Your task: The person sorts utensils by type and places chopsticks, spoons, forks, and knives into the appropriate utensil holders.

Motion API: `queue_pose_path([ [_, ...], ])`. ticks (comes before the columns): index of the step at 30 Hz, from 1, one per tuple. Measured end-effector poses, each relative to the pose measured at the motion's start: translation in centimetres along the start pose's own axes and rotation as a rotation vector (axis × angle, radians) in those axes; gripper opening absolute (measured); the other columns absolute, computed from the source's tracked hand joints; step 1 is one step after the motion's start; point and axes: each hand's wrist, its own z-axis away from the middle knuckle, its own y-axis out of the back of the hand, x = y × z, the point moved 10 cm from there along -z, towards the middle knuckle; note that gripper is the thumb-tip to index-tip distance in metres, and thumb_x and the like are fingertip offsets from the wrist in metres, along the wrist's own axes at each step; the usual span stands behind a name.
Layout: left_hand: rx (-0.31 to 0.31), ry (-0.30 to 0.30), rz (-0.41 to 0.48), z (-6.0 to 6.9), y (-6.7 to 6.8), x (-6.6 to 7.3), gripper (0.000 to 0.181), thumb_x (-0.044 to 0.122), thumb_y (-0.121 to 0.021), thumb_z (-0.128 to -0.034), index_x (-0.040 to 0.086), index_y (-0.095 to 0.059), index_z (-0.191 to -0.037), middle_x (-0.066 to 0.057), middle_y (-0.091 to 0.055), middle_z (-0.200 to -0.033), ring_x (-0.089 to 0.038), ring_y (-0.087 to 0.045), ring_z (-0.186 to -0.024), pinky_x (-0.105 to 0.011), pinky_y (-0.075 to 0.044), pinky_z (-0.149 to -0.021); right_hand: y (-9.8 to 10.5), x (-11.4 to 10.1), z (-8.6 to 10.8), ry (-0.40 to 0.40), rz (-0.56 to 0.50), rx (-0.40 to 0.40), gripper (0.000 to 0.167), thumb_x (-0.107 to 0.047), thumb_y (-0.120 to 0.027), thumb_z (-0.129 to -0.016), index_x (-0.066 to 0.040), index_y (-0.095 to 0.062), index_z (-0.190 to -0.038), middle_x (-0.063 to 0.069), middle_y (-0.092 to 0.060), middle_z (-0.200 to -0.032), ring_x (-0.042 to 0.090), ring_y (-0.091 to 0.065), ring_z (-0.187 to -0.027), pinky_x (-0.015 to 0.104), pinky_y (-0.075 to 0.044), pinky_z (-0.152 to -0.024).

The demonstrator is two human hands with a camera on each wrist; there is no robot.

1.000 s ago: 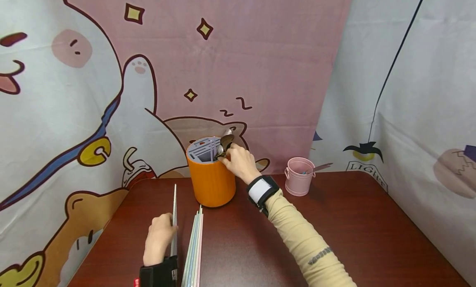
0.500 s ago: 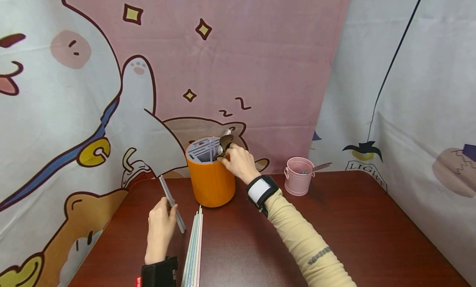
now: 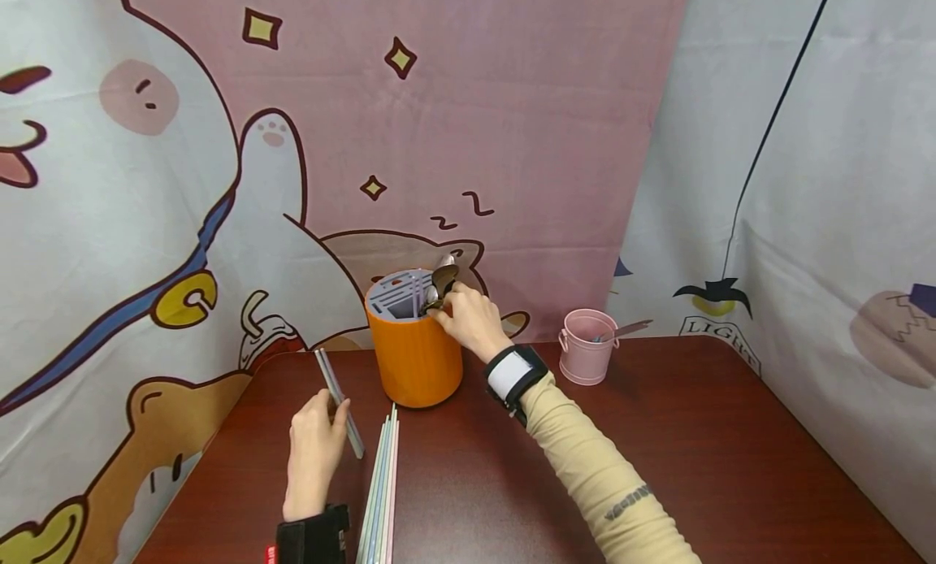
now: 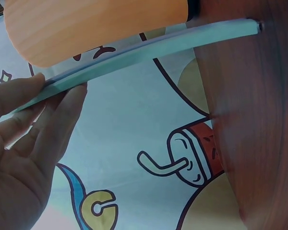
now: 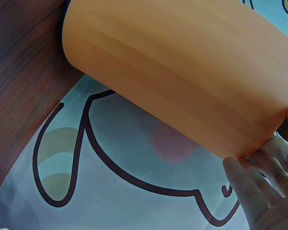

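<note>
Left grip point(image 3: 314, 446): pinched slim pale piece point(image 4: 134, 55), left of orange holder point(image 3: 417, 362). Right grip point(image 3: 474, 322): touched holder's upper right; grasp could not be told.

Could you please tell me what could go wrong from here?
The held sticks might slip, since the left hand only pinches them. They tilt towards the lying sticks and could disturb those. The right hand, at the top of the orange container, might tip it.
</note>
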Motion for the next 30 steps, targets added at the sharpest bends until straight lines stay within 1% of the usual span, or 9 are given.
queue_pose_path([
  [5,-0.019,0.042,-0.029,0.04,0.11,-0.40,0.015,0.004,-0.070,-0.0835,-0.006,-0.059,-0.082,-0.014,-0.056,-0.065,-0.018,-0.050,-0.052,-0.021,-0.034,-0.044,0.03,-0.01,0.01,0.001,-0.002,-0.001,0.030,-0.043,-0.065,-0.087,-0.013,-0.072,-0.089,0.001,-0.059,-0.089,0.022,-0.064,-0.080,0.038,-0.053,-0.062],
  [8,-0.028,0.066,-0.040,0.08,0.18,-0.68,0.015,0.005,-0.070,-0.0835,-0.006,-0.060,-0.082,-0.015,-0.057,-0.066,-0.018,-0.051,-0.052,-0.022,-0.035,-0.045,0.02,-0.01,0.03,0.003,-0.003,-0.001,0.030,-0.043,-0.065,-0.087,-0.013,-0.072,-0.089,0.001,-0.059,-0.089,0.022,-0.064,-0.079,0.037,-0.053,-0.061],
  [13,-0.027,0.064,-0.036,0.09,0.37,-0.60,0.015,0.004,-0.071,-0.0826,-0.007,-0.061,-0.083,-0.017,-0.059,-0.067,-0.019,-0.052,-0.053,-0.022,-0.037,-0.045,0.12,-0.04,0.07,0.008,0.000,0.008,0.030,-0.042,-0.066,-0.087,-0.013,-0.072,-0.086,0.001,-0.059,-0.088,0.023,-0.064,-0.079,0.038,-0.053,-0.061],
  [20,-0.023,0.045,-0.029,0.06,0.50,-0.34,0.014,0.004,-0.070,-0.0827,-0.006,-0.061,-0.081,-0.016,-0.059,-0.066,-0.018,-0.052,-0.052,-0.021,-0.035,-0.044,0.29,-0.11,0.09,0.013,0.002,0.019,0.030,-0.043,-0.066,-0.087,-0.014,-0.072,-0.085,0.000,-0.059,-0.087,0.023,-0.065,-0.078,0.038,-0.053,-0.060],
  [25,-0.018,0.044,-0.032,0.05,0.68,-0.21,0.014,0.003,-0.071,-0.0822,-0.007,-0.061,-0.081,-0.016,-0.059,-0.066,-0.018,-0.052,-0.052,-0.021,-0.035,-0.045,0.23,-0.13,0.11,0.018,0.008,0.020,0.029,-0.042,-0.066,-0.087,-0.013,-0.071,-0.083,0.000,-0.060,-0.088,0.023,-0.065,-0.078,0.039,-0.053,-0.061],
  [28,-0.012,0.046,-0.033,0.02,0.82,-0.02,0.014,0.003,-0.071,-0.0820,-0.007,-0.061,-0.083,-0.016,-0.059,-0.066,-0.019,-0.052,-0.053,-0.022,-0.036,-0.045,0.24,-0.14,0.12,0.018,0.007,0.017,0.029,-0.042,-0.066,-0.087,-0.013,-0.071,-0.083,0.000,-0.060,-0.089,0.023,-0.064,-0.078,0.038,-0.053,-0.061],
  [30,-0.002,0.042,-0.029,0.00,0.95,0.19,0.014,0.003,-0.071,-0.0818,-0.007,-0.061,-0.084,-0.017,-0.060,-0.068,-0.020,-0.053,-0.053,-0.023,-0.039,-0.045,0.24,-0.13,0.11,0.016,0.004,0.015,0.029,-0.042,-0.066,-0.087,-0.013,-0.071,-0.084,0.000,-0.060,-0.089,0.022,-0.064,-0.077,0.038,-0.053,-0.060],
])
